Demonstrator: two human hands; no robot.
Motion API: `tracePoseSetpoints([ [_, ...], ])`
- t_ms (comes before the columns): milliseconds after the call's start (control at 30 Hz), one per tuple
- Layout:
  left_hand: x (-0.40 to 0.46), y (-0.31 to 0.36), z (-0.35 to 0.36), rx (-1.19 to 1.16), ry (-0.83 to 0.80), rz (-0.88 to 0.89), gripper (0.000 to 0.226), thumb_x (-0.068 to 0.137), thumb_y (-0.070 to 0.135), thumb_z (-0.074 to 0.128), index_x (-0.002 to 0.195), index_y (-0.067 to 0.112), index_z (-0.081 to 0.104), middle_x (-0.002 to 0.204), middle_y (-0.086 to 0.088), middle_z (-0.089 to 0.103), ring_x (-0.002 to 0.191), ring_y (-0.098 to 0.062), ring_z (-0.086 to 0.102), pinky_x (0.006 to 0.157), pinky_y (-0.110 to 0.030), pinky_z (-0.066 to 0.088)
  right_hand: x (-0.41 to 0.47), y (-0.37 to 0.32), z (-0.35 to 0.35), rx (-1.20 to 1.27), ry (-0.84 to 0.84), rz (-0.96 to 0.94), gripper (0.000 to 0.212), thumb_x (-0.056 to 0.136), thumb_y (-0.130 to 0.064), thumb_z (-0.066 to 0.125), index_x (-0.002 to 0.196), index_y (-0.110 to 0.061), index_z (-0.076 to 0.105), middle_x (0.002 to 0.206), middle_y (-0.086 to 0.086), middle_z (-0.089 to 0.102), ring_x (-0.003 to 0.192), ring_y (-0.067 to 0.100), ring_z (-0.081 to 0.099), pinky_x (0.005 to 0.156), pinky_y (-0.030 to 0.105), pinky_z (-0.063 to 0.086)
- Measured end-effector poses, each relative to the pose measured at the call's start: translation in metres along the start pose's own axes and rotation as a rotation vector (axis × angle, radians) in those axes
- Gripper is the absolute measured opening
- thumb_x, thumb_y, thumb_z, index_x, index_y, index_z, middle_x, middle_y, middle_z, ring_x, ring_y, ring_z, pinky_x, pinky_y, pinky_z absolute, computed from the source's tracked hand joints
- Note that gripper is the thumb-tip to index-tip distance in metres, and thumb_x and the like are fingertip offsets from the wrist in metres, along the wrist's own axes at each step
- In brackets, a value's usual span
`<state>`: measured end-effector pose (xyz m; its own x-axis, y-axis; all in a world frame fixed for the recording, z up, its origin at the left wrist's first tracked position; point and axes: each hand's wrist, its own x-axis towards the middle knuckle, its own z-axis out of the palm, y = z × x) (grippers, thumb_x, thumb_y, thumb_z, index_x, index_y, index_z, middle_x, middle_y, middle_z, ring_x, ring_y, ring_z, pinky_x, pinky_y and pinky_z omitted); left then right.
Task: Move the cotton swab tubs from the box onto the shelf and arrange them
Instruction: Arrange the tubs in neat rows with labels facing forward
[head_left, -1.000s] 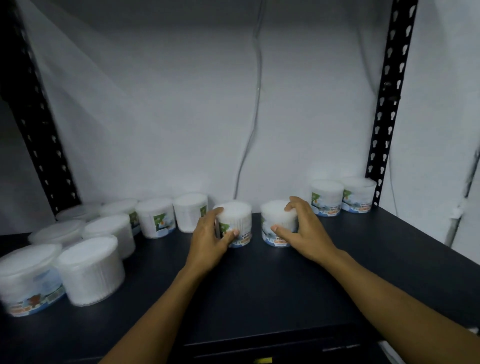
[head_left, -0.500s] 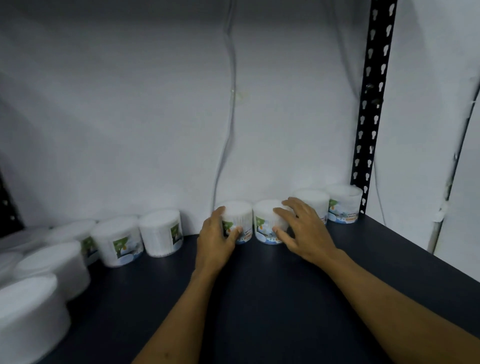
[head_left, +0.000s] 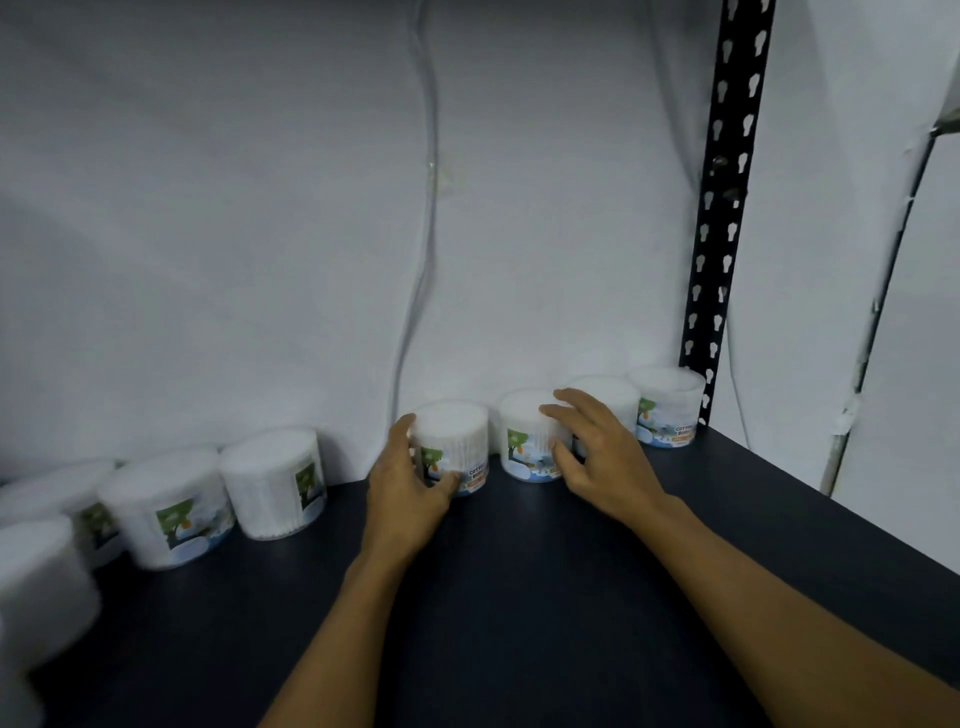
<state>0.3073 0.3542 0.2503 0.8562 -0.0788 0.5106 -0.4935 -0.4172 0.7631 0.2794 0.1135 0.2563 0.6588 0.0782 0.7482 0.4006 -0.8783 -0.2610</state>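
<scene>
Several white cotton swab tubs with green and blue labels stand in a row along the back of the dark shelf (head_left: 519, 597). My left hand (head_left: 410, 488) grips one tub (head_left: 457, 441) near the wall, thumb on its front and fingers round its left side. Beside it stands a second tub (head_left: 524, 441). My right hand (head_left: 597, 452) rests against that tub's right side with fingers spread, partly covering a third tub (head_left: 608, 395). A fourth tub (head_left: 670, 405) stands in the back right corner. The box is out of view.
More tubs stand at the left: one (head_left: 272, 488) by the wall, another (head_left: 166, 514) beside it, and blurred ones (head_left: 36, 587) nearer the front left. A black perforated upright (head_left: 724, 208) rises at the back right. A thin cable (head_left: 423, 234) hangs down the white wall.
Both hands have pushed their two tubs back toward the wall, closing in on the right-hand pair. The view has swung right, and my right hand's fingers have loosened.
</scene>
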Motion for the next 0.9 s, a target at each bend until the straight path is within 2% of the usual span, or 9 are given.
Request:
tracePoseSetpoints([
  [133,-0.0017,0.0049,-0.001,0.021,-0.007,-0.009,0.069,0.071,0.016,0.08,0.11,0.05,0.033,0.092,0.03,0.05,0.088,-0.001,0.057,0.063,-0.007,0.039,-0.0007,0.0013,0.001,0.024,-0.007,0.025,0.035,0.087,-0.016,0.062,0.122,-0.014,0.06,0.138,0.005,0.049,0.129,0.019,0.043,0.105,0.032,0.038],
  [233,-0.0019,0.0054,-0.0002,0.026,-0.007,-0.015,0.068,0.071,0.018,0.08,0.111,0.047,0.034,0.092,0.03,0.05,0.086,0.001,0.056,0.063,-0.006,0.038,-0.0001,0.0029,0.002,0.028,-0.012,0.039,0.033,0.088,-0.019,0.062,0.121,-0.015,0.061,0.136,0.004,0.051,0.128,0.018,0.045,0.104,0.033,0.04],
  [333,-0.0026,0.0042,0.0034,0.043,-0.026,-0.024,0.066,0.074,0.018,0.076,0.124,0.039,0.038,0.1,0.022,0.054,0.085,0.003,0.057,0.07,-0.013,0.044,0.0012,0.0017,0.0023,0.022,0.0,0.03,0.033,0.087,-0.018,0.064,0.12,-0.012,0.062,0.131,0.006,0.055,0.125,0.02,0.047,0.103,0.033,0.04],
  [433,-0.0022,0.0032,0.0067,0.072,-0.054,-0.022,0.073,0.081,0.014,0.066,0.144,0.028,0.031,0.127,0.005,0.055,0.103,-0.01,0.058,0.09,-0.03,0.05,0.002,0.0009,0.0028,0.011,0.005,0.023,0.033,0.086,-0.016,0.067,0.119,-0.01,0.063,0.125,0.008,0.06,0.122,0.022,0.049,0.102,0.031,0.039],
  [500,-0.0023,0.0031,0.0071,0.081,-0.051,-0.019,0.074,0.083,0.012,0.063,0.147,0.026,0.028,0.132,0.0,0.053,0.107,-0.014,0.056,0.092,-0.03,0.048,0.0024,0.0009,0.003,0.008,0.005,0.03,0.033,0.086,-0.016,0.067,0.119,-0.01,0.064,0.125,0.008,0.06,0.123,0.022,0.049,0.101,0.027,0.035],
  [700,-0.0048,0.0094,0.0027,0.11,-0.015,-0.026,0.067,0.084,0.014,0.066,0.14,0.031,0.033,0.113,0.01,0.044,0.101,-0.008,0.048,0.084,-0.023,0.039,0.003,-0.0015,0.0046,0.032,0.021,0.06,0.032,0.085,-0.015,0.069,0.117,-0.01,0.066,0.124,0.009,0.061,0.122,0.023,0.05,0.099,0.027,0.036],
  [833,-0.0028,0.0052,0.0045,0.116,-0.018,-0.005,0.061,0.078,0.018,0.069,0.127,0.043,0.042,0.117,0.001,0.052,0.098,-0.017,0.058,0.087,-0.037,0.051,0.0024,-0.0038,0.007,0.037,0.025,0.065,0.032,0.086,-0.014,0.068,0.118,-0.01,0.066,0.126,0.01,0.058,0.122,0.024,0.049,0.098,0.027,0.037],
  [900,-0.0023,0.0052,0.0049,0.096,-0.018,-0.013,0.06,0.075,0.025,0.074,0.123,0.043,0.043,0.113,0.003,0.054,0.095,-0.016,0.058,0.082,-0.034,0.052,0.0025,-0.0037,0.0076,0.039,0.029,0.061,0.032,0.086,-0.013,0.068,0.117,-0.01,0.066,0.125,0.011,0.059,0.12,0.025,0.051,0.097,0.029,0.038],
])
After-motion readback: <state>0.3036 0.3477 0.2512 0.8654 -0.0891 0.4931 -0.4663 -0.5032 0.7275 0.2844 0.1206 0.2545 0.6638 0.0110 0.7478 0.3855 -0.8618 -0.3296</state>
